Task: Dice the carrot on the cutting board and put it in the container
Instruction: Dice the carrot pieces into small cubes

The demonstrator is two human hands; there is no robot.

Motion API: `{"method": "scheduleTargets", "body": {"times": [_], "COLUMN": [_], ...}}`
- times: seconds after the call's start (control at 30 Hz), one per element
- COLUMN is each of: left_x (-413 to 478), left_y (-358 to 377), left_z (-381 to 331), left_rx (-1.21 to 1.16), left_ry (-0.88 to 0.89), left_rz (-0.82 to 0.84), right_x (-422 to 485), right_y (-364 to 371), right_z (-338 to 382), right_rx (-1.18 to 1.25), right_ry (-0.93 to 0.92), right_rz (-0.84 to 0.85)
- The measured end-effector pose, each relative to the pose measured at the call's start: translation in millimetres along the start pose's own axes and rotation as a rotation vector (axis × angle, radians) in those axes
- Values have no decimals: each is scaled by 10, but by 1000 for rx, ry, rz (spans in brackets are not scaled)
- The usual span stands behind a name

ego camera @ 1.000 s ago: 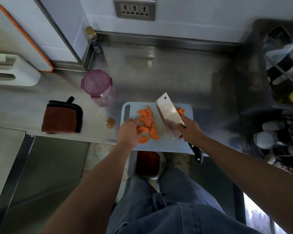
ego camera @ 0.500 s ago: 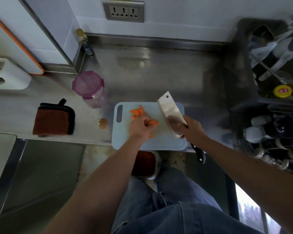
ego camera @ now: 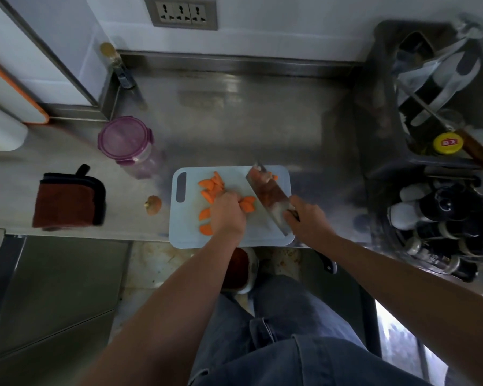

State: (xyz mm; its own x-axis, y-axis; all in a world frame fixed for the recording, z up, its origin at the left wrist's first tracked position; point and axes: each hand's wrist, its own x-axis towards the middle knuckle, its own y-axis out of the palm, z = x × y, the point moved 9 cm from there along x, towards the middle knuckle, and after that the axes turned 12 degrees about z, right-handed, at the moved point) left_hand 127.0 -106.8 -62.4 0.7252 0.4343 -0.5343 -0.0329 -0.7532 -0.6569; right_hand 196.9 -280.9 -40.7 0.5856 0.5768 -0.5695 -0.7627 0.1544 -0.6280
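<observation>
**Carrot slices (ego camera: pixel 212 188) bunched on cutting board (ego camera: pixel 262 235), dicing not done**

Carrot slices sit in a loose heap on the left-centre of the pale cutting board. A few half-moons have strayed toward its near edge, and a couple of bits lie by the far right corner, past the blade. The board lies at the near edge of the steel counter (ego camera: pixel 234 121).

Left hand (ego camera: pixel 227 215) is knuckles-up over the heap, fingers curled down onto a bunch of slices, pinning them; the fingertips are hidden under the hand. Right hand (ego camera: pixel 307 218) is wrapped round the handle of the cleaver (ego camera: pixel 268 196), close up to the blade. The blade slants across the right half of the board with its flat face tilted up (orange reflected in it). Can't tell if the edge touches the board.

Container (ego camera: pixel 124 140), purple clip lid on, stands on the counter off the board's far left corner, apart from it. Carrot stub (ego camera: pixel 152 204) lies on the counter just left of the board, with a dark red cloth (ego camera: pixel 67 199) further left.

Handling, my read: the slices are light, stiff and probably damp-slick, so thin ones will skate over each other under the blade. Best held stacked and pressed from above, fingertips tucked, knuckles guiding the blade. The pieces look like slices, not dice, so more cutting is due. For the transfer, scoop on the cleaver's flat; the lid has to come off first.
</observation>
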Motion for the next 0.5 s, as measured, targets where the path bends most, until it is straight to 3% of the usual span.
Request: {"method": "scheduleTargets", "body": {"times": [0.5], "left_x": [65], "left_y": [-87], "left_z": [-25], "left_rx": [31], "left_ry": [-73], "left_rz": [-52], "right_x": [-20], "right_y": [-9], "right_z": [-96], "right_rx": [20], "right_ry": [-6], "right_rz": [12]}}
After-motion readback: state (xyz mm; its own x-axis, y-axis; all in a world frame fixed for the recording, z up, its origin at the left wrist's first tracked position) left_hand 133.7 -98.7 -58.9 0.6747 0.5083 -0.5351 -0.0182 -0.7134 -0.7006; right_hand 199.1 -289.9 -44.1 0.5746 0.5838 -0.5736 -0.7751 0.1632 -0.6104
